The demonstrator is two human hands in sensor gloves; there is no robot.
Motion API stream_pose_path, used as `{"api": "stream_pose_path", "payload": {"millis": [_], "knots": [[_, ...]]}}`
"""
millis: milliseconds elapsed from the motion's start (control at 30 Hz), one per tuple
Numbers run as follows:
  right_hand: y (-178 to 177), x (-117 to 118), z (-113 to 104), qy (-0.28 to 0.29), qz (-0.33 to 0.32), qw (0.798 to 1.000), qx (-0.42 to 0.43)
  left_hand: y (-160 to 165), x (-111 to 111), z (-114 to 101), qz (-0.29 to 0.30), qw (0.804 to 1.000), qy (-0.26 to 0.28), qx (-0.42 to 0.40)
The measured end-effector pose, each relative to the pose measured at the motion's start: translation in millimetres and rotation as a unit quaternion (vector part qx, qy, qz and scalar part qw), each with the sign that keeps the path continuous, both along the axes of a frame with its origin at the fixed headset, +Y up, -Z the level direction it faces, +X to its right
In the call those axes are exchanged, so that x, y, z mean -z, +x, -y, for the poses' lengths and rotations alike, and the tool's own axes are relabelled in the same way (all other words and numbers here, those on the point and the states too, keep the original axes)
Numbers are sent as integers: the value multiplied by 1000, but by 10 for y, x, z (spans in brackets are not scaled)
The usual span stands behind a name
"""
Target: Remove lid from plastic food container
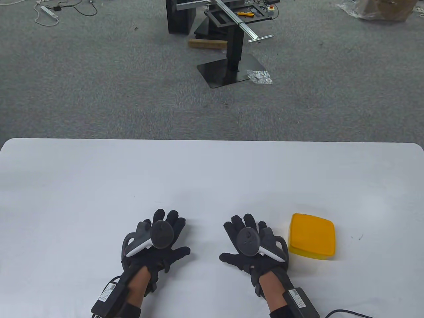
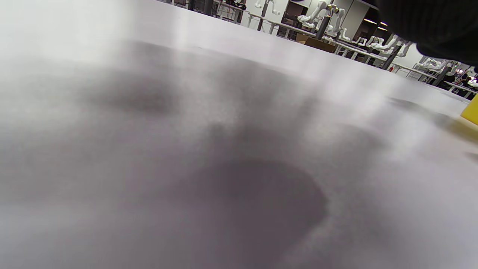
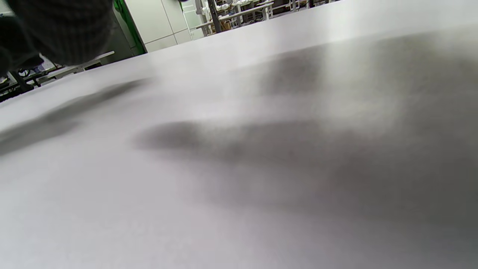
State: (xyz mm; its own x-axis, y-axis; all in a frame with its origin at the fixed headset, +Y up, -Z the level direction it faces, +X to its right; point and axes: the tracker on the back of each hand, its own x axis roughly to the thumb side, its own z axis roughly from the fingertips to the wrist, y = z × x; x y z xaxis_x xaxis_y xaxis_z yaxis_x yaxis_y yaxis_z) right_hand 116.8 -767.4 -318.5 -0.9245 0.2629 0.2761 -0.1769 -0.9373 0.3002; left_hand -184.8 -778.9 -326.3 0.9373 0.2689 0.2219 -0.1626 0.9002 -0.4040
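A yellow plastic food container [image 1: 312, 236] with its yellow lid on stands on the white table [image 1: 212, 179], near the front right. My right hand [image 1: 246, 238] lies flat and open on the table just left of the container, not touching it. My left hand [image 1: 162, 232] lies flat and open further left, fingers spread. Both hands are empty. In the left wrist view a yellow corner of the container [image 2: 471, 111] shows at the right edge. The right wrist view shows only the table top and a bit of glove [image 3: 56, 26].
The table's far edge [image 1: 212, 140] runs across the middle of the table view, with grey carpet beyond. A black stand [image 1: 232, 59] and cables lie on the floor far behind. A cable [image 1: 347, 313] trails from my right wrist.
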Motion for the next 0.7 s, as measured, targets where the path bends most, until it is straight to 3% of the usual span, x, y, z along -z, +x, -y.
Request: {"api": "stream_pose_path", "payload": {"millis": [167, 300, 500, 700], "knots": [[472, 5, -300, 31, 85, 995, 46, -20, -1, -13, -1, 1000, 0, -12], [985, -59, -426, 14, 168, 983, 70, -30, 8, -14, -1, 1000, -2, -21], [1612, -47, -340, -45, 247, 963, 92, -37, 14, -15, -3, 999, -12, -32], [1881, 262, -161, -145, 270, 951, 42, -154, 13, -51, -9, 998, -12, -67]]}}
